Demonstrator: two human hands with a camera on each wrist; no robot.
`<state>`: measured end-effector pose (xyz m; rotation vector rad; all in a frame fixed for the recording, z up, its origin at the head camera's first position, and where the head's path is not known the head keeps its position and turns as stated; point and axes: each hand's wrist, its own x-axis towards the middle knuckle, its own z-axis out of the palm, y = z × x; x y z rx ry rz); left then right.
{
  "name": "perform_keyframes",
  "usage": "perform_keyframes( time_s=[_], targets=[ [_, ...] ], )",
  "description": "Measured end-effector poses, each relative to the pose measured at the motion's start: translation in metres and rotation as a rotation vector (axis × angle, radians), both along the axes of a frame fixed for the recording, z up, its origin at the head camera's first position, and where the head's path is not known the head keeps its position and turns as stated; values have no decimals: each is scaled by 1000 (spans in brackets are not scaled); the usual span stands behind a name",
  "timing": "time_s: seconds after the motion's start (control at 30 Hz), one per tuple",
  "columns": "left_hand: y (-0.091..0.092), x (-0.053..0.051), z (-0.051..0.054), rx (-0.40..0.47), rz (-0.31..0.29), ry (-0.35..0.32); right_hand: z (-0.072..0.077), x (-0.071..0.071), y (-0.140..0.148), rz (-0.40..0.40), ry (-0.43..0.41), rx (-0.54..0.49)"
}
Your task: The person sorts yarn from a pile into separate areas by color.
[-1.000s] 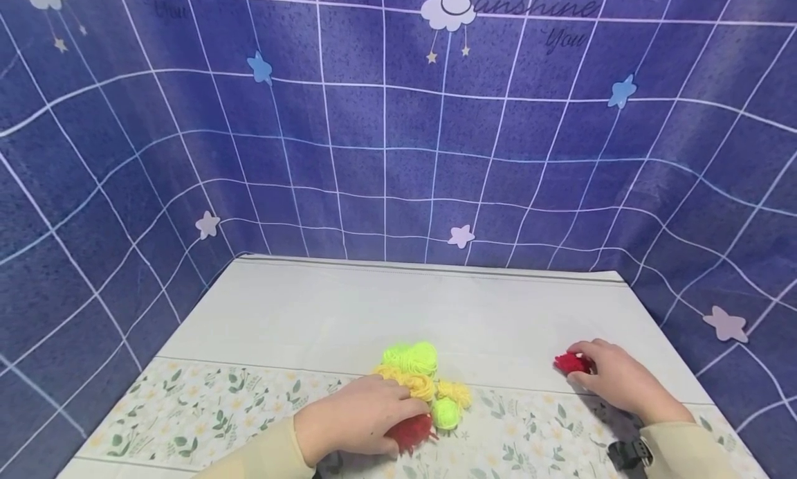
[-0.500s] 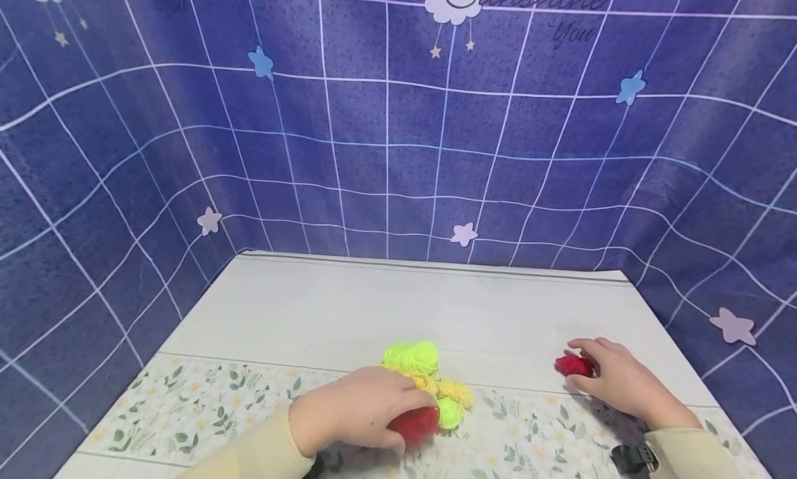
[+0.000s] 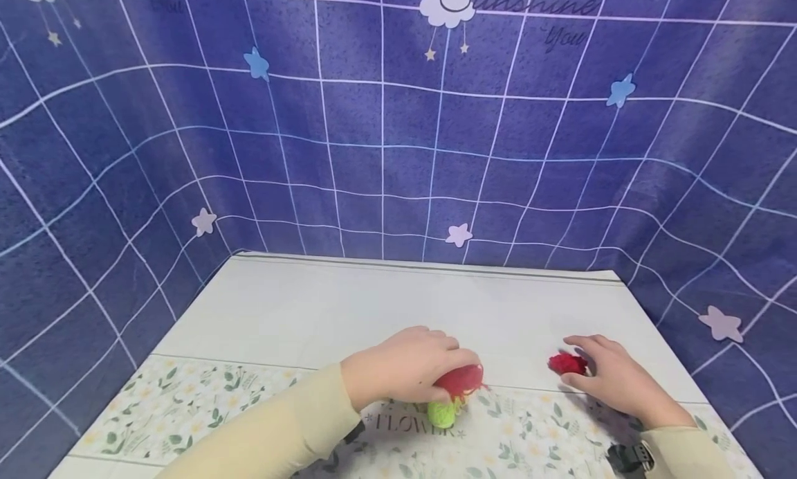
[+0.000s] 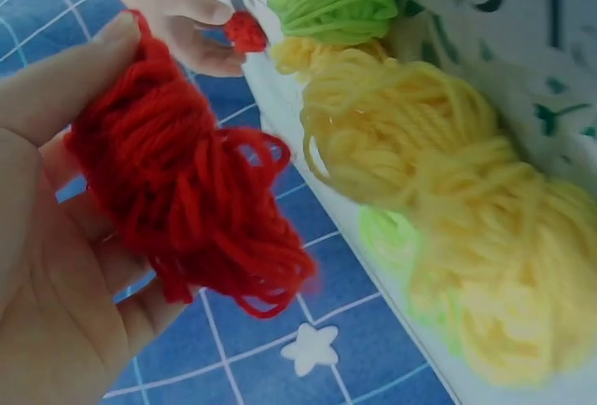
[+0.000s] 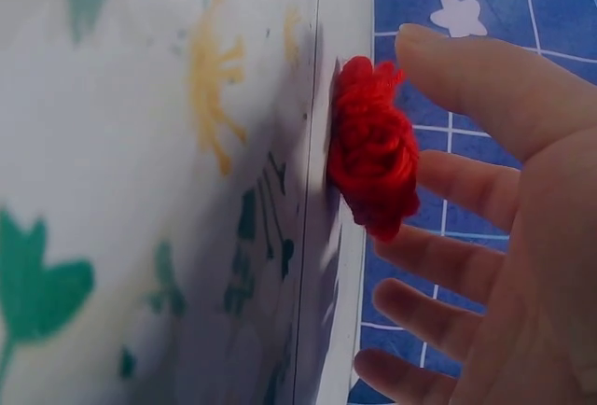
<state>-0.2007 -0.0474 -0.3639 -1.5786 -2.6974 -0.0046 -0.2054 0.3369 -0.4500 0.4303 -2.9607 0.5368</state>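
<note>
My left hand (image 3: pixel 414 366) grips a bundle of red yarn (image 3: pixel 459 382) between thumb and fingers, held up over the yarn pile. The left wrist view shows its loose loops hanging free. A green yarn ball (image 3: pixel 441 414) lies just below that hand. Yellow yarn bundles (image 4: pixel 410 134) and more green yarn (image 4: pixel 387 237) show in the left wrist view, mostly hidden by the hand from above. At the right, a smaller red yarn bundle (image 5: pixel 373 148) rests on the table. My right hand (image 3: pixel 616 381) is around it with fingers spread, the thumb apart from the yarn.
The white table (image 3: pixel 349 292) has a floral-printed strip (image 3: pixel 205 403) along its near part. A blue gridded curtain (image 3: pixel 398 133) with stars encloses the back and sides. A dark strap (image 3: pixel 629 457) sits at my right wrist.
My left hand has lifted the red yarn bundle and carried it rightward and farther from me, over the yellow and green yarn. The right hand's fingers have loosened slightly around the small red bundle.
</note>
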Motion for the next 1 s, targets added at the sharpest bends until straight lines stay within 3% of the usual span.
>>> perform_keyframes(
  time_s=[0.3,0.5,0.63,0.8,1.0],
  targets=[
    [55,-30,-8,20,114,-56,-4,0,1,-5,3,-5],
    [96,-45,-13,41,136,-77,-3,1,5,-13,16,0],
    [126,-51,-19,32,156,-70,-3,3,7,-25,4,-15],
    [160,-54,-32,6,195,-9,-4,3,8,-31,-8,-22],
    [185,-58,-50,20,264,12,-4,3,12,-35,-6,-25]
  ],
)
